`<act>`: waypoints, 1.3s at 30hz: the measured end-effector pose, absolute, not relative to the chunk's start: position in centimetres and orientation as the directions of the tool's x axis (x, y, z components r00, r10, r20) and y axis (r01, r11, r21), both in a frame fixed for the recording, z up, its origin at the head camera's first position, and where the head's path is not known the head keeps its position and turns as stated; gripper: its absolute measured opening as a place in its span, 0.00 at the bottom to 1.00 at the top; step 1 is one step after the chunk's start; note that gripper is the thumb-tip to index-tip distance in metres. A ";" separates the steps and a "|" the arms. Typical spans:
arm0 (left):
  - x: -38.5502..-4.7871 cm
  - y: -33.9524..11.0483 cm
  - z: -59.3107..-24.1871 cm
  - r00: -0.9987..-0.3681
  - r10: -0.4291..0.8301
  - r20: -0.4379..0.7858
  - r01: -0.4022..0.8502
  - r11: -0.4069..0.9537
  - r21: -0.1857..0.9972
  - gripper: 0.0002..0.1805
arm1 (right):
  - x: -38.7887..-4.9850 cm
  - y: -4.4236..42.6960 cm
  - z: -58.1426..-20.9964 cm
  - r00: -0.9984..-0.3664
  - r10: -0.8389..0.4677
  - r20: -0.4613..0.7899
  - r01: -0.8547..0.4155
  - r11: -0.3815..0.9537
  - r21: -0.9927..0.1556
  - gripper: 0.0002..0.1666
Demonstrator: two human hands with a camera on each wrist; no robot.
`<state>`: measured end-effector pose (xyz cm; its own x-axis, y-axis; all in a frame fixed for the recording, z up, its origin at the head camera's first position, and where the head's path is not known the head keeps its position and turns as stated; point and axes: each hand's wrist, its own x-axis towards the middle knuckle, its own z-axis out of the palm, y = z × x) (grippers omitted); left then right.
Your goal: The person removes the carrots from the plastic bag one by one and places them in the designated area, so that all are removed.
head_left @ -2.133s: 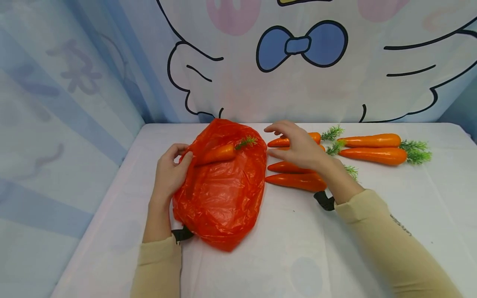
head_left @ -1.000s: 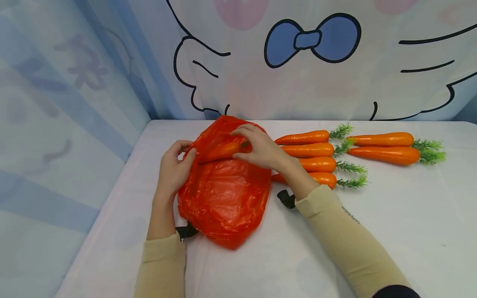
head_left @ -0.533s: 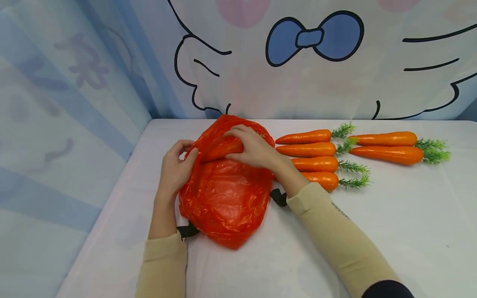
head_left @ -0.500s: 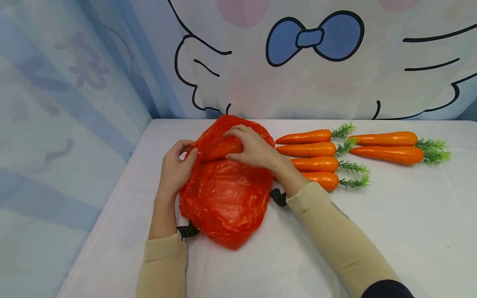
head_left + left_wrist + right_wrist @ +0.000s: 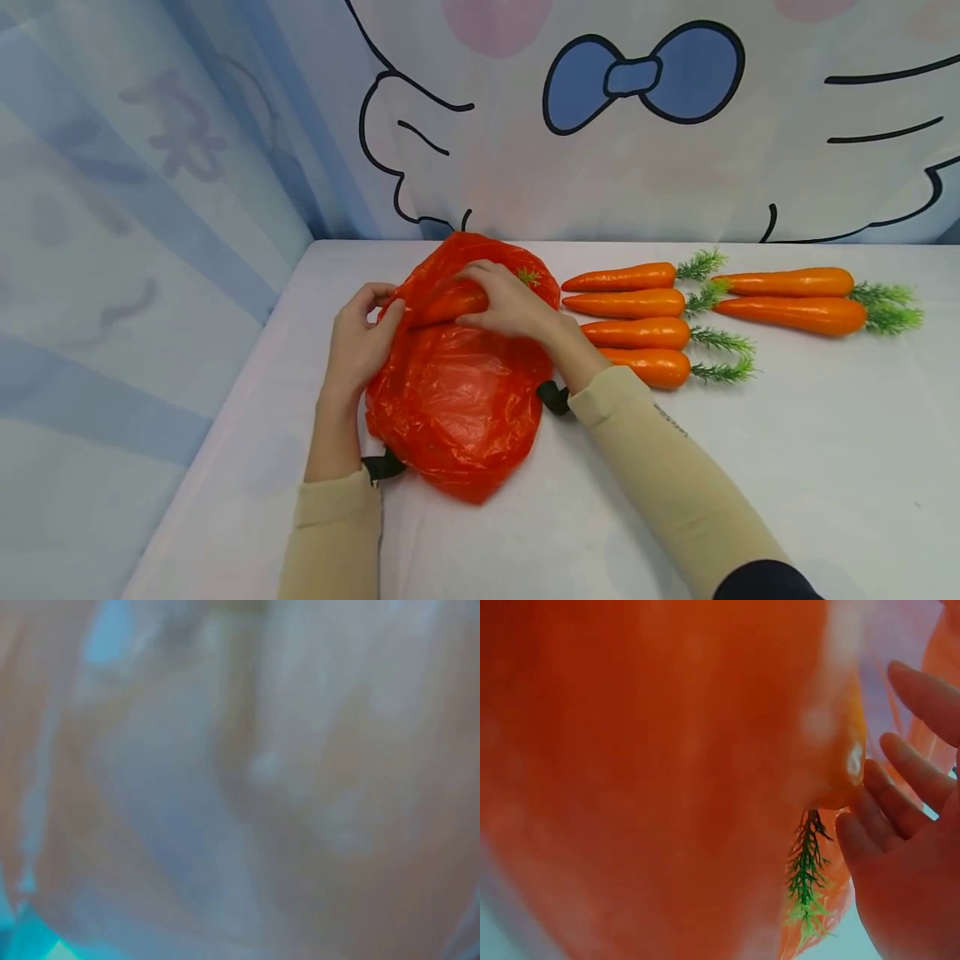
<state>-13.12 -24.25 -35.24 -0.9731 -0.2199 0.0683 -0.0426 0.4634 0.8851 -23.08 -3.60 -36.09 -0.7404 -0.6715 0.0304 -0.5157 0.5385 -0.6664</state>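
Observation:
A red plastic bag (image 5: 465,392) lies on the white table, its mouth spread toward the back. My left hand (image 5: 363,337) pinches the bag's left rim between thumb and fingers. In the mouth lies an orange carrot (image 5: 442,305). My right hand (image 5: 510,302) reaches in from the right and holds it, thumb along the near side and fingers over the far side. Green leaves (image 5: 808,874) hang from the carrot's end beside the right-hand fingers (image 5: 900,769) in the right wrist view; the thumb is hidden there. The left wrist view is too blurred to read.
Right of the bag, several carrots (image 5: 633,302) with green tops lie in a stacked row, the lower ones partly behind my right forearm. Two more carrots (image 5: 795,312) lie farther right. A printed curtain (image 5: 637,183) hangs behind the table and along the left.
My right hand has come left from above the loose carrots to the carrot in the bag. Its leafy top now shows right of the hand. The left hand keeps its grip on the rim.

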 end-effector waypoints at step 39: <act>-13.0 -24.2 -35.2 -0.972 -0.222 0.077 -0.028 0.438 0.899 0.15 | -23.6 -4.0 -37.2 -0.720 -0.694 0.013 -0.582 0.594 -0.556 0.29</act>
